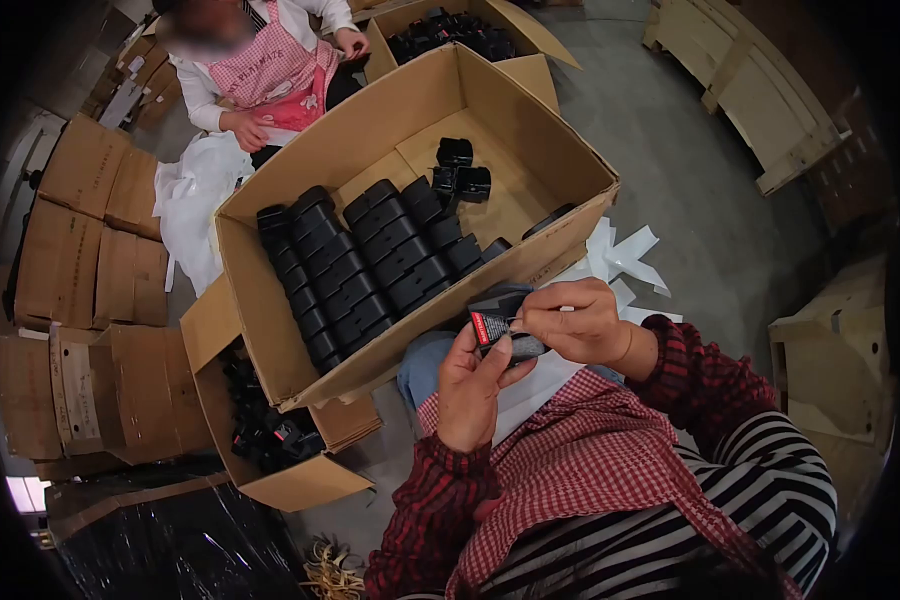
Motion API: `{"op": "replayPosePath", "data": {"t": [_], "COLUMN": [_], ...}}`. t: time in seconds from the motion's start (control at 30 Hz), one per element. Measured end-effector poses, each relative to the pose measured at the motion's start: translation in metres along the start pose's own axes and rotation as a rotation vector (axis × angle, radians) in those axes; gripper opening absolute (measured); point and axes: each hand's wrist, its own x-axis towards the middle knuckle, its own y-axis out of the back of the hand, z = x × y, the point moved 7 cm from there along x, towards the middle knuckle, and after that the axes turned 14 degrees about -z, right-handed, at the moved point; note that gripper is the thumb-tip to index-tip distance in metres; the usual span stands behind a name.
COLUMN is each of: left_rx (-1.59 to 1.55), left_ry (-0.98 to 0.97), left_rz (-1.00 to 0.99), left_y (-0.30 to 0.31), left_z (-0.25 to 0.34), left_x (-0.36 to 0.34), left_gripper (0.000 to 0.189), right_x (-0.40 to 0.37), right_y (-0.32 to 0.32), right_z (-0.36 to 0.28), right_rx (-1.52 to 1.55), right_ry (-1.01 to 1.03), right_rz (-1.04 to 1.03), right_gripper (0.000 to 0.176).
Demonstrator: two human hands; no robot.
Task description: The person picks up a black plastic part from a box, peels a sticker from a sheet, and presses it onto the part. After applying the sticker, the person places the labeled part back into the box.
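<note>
My left hand point(473, 388) is closed around a small black part with a red and black label point(488, 328), held above my lap. My right hand point(582, 322) is closed in a pinch right beside the label. Something thin and pale seems to show at its fingertips, too small to name. Just beyond my hands stands a large open cardboard box point(540, 150). Inside it, black plastic pieces point(355, 250) stand in stacked rows, with several loose black pieces point(460, 178) near the far side.
Another person point(270, 75) sits across the box. An open carton of black parts point(455, 35) stands at the back, another smaller carton point(290, 490) at the left. White scraps point(635, 250) lie on the floor at right. Stacked cartons point(75, 220) line the left.
</note>
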Motion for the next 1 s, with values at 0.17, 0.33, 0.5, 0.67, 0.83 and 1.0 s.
{"op": "replayPosePath", "data": {"t": [0.17,0.33,0.5,0.67,0.83,1.0], "left_rx": [0.122,0.216,0.200,0.212,0.192,0.185], "left_ry": [-0.028,-0.118,-0.122,-0.112,-0.139,-0.120], "left_rz": [-0.009,0.065,0.088,0.088,0.069,0.039], "left_y": [0.001,0.007,0.006,0.007,0.009,0.008], "left_z": [0.007,0.014,0.017,0.017,0.017,0.018], "left_x": [-0.002,-0.002,-0.002,-0.001,0.000,-0.004], "left_gripper": [0.029,0.030,0.031,0.030,0.029,0.026], "right_x": [0.003,0.002,0.002,0.004,0.011,0.007], "right_y": [-0.001,-0.014,-0.018,-0.015,-0.013,-0.019], "right_z": [0.003,0.024,0.026,0.024,0.019,0.027], "right_rx": [0.113,0.478,0.500,0.444,0.460,0.590], "right_ry": [-0.219,-0.501,-0.643,-0.719,-0.697,-0.754], "right_rz": [0.110,0.158,0.111,0.154,0.100,0.084], "right_gripper": [0.021,0.046,0.055,0.058,0.046,0.026]}}
